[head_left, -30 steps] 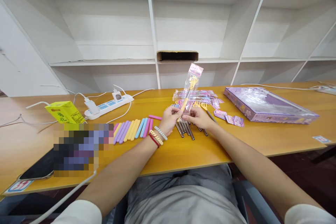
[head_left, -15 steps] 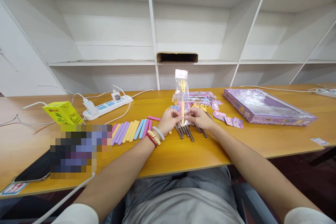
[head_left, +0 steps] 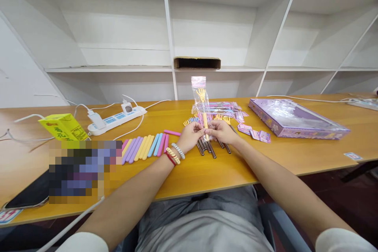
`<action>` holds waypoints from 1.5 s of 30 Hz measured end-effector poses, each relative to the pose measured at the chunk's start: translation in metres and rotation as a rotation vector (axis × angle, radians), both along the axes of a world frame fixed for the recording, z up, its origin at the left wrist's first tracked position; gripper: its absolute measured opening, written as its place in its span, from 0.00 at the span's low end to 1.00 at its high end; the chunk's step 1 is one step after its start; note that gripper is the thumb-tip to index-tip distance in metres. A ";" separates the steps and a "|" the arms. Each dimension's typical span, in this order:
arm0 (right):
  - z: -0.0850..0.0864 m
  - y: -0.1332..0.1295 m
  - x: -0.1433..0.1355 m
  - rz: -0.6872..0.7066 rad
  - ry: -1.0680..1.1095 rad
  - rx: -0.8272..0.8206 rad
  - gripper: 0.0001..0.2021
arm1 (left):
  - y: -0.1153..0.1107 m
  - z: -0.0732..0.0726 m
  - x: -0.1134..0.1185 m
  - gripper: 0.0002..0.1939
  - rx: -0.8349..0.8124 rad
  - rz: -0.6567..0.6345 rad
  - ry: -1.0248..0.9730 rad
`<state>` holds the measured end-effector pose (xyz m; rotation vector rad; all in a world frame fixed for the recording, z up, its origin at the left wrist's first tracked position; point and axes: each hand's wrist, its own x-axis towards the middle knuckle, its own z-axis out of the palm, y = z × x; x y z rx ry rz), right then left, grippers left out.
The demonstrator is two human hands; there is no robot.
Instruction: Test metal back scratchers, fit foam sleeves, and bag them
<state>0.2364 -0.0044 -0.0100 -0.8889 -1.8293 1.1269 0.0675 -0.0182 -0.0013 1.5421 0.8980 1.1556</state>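
Note:
A yellow back scratcher (head_left: 204, 120) with a hand-shaped head stands upright in a clear plastic bag (head_left: 198, 82), its top leaning a little left. My left hand (head_left: 190, 136) pinches the bag's lower end around the handle. From the other side my right hand (head_left: 223, 132) grips the same end, both thumbs close together. Beneath and behind the hands lie several metal back scratcher rods (head_left: 213, 152) with yellow and blue claw heads. A row of coloured handles (head_left: 147, 147) in purple, yellow, blue and pink lies beside my left wrist.
Bagged back scratchers (head_left: 226, 108) are piled behind my hands. Small printed cards (head_left: 260, 135) and a purple display box (head_left: 295, 126) lie to the right. On the left are a power strip (head_left: 118, 119), a yellow carton (head_left: 65, 128) and a phone (head_left: 29, 191). White shelving (head_left: 169, 35) backs the table.
The bagged back scratcher's top has tipped slightly left, and my fingers have shifted a little at its lower end. The whole view has moved slightly.

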 end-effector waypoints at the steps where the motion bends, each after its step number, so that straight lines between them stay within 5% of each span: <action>1: 0.000 0.000 0.001 -0.003 0.005 -0.002 0.17 | 0.000 0.000 0.000 0.12 -0.028 -0.024 -0.014; 10: -0.004 0.005 0.006 -0.048 -0.044 -0.019 0.16 | 0.009 -0.015 -0.005 0.12 0.072 -0.114 0.142; 21: 0.003 0.001 0.004 -0.075 -0.060 0.008 0.18 | 0.007 -0.002 -0.004 0.05 0.041 -0.089 0.078; 28: 0.002 0.001 0.004 -0.012 0.177 -0.177 0.15 | 0.010 -0.001 -0.010 0.06 0.101 -0.054 0.198; 35: 0.002 -0.004 -0.004 0.062 0.269 -0.319 0.25 | 0.007 -0.001 -0.011 0.09 0.291 0.001 0.393; 40: -0.002 -0.003 -0.010 -0.002 0.359 -0.294 0.21 | 0.004 0.003 -0.008 0.10 0.342 0.117 0.391; 45: 0.005 0.023 -0.007 -0.151 0.421 -0.350 0.11 | 0.018 0.007 -0.017 0.12 0.340 0.401 0.255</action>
